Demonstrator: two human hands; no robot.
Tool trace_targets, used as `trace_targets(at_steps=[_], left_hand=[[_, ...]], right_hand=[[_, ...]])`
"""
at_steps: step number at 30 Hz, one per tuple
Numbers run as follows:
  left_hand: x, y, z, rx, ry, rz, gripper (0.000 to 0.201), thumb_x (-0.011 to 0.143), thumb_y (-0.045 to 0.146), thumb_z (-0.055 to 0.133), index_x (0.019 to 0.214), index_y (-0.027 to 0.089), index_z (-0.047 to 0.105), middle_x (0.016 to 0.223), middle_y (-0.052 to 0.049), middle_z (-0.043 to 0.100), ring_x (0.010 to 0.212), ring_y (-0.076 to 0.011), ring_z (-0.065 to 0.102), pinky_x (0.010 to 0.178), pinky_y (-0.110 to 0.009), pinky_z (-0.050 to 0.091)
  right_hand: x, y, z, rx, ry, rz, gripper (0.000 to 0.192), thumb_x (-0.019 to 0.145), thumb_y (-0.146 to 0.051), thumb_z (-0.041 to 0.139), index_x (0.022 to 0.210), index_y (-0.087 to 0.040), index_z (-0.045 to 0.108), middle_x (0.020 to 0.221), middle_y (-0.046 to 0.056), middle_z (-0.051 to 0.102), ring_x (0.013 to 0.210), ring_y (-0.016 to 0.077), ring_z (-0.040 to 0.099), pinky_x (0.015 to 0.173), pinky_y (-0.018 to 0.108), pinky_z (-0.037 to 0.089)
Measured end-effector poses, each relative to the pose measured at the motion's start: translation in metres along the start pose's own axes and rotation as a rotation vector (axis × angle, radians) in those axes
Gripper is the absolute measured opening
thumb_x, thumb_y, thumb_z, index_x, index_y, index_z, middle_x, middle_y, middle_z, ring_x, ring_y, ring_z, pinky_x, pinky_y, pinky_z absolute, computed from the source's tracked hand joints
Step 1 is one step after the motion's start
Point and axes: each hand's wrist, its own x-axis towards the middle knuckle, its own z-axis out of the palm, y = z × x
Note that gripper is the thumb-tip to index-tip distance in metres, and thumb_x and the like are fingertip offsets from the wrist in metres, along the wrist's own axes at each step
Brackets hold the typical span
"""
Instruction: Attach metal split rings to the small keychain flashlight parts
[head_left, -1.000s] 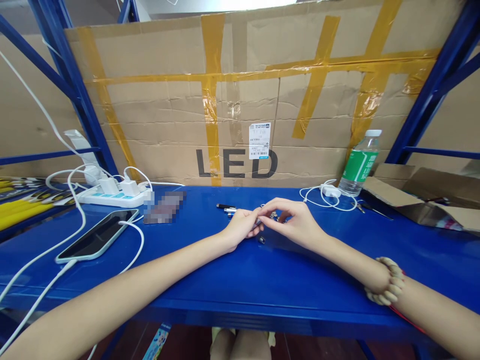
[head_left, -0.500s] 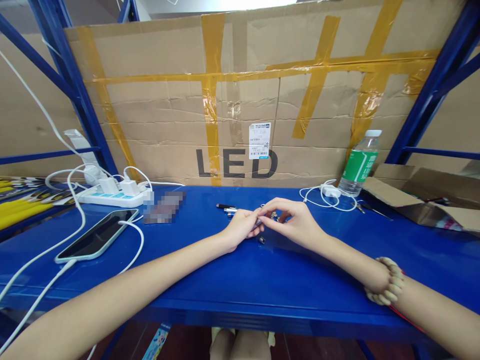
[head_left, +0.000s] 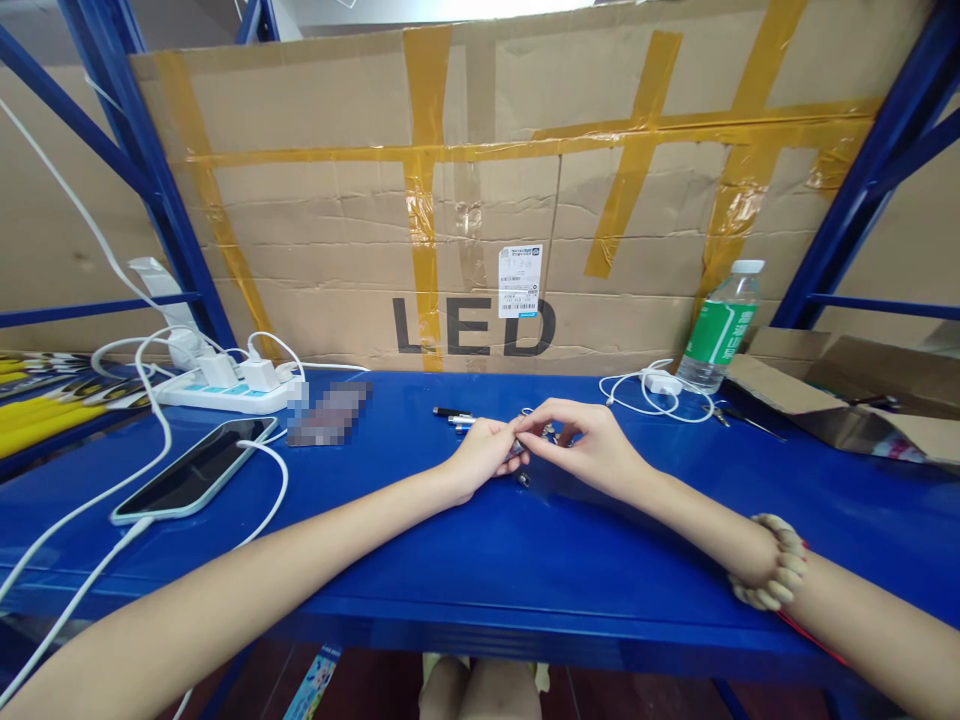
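Note:
Over the middle of the blue table, my left hand is closed, its fingers curled round a small metallic piece that is mostly hidden. Thumb and index finger of my right hand pinch at the same spot, touching the left fingertips. Several small shiny metal parts lie partly hidden behind the right fingers. A single small dark metal part rests on the table just below the hands. Left of them lie a few slim pen-like rods, one with a black end.
On the left are a phone on a charging cable and a white power strip with plugs. A bottle, a coiled white cable and an open cardboard box stand right. A big cardboard sheet closes off the back.

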Motion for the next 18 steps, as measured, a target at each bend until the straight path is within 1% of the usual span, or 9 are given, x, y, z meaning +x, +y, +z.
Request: trace_targets(at_steps=[8,18], left_hand=[[0.0001,0.0004,0.0002,-0.007,0.012,-0.008,0.042,0.081,0.037,0.041,0.047,0.013,0.046,0.038,0.003,0.042,0.033,-0.0033,0.032,0.036,-0.016,0.023],[-0.0008,0.002,0.0006,-0.011,0.015,-0.018,0.043,0.081,0.038,0.04,0.047,0.013,0.046,0.038,0.003,0.041,0.033,-0.0029,0.031,0.036,-0.016,0.021]], right_hand=[[0.0002,0.0015,0.0009,0.006,0.001,-0.002,0.013,0.078,-0.025,0.056,0.084,-0.019,0.066,0.079,0.003,0.066,0.067,0.0114,0.06,0.045,0.019,0.042],[-0.0002,0.0008,0.0003,0.004,-0.002,0.006,0.012,0.078,-0.024,0.056,0.083,-0.019,0.066,0.078,0.003,0.065,0.067,0.0114,0.06,0.045,0.019,0.042]])
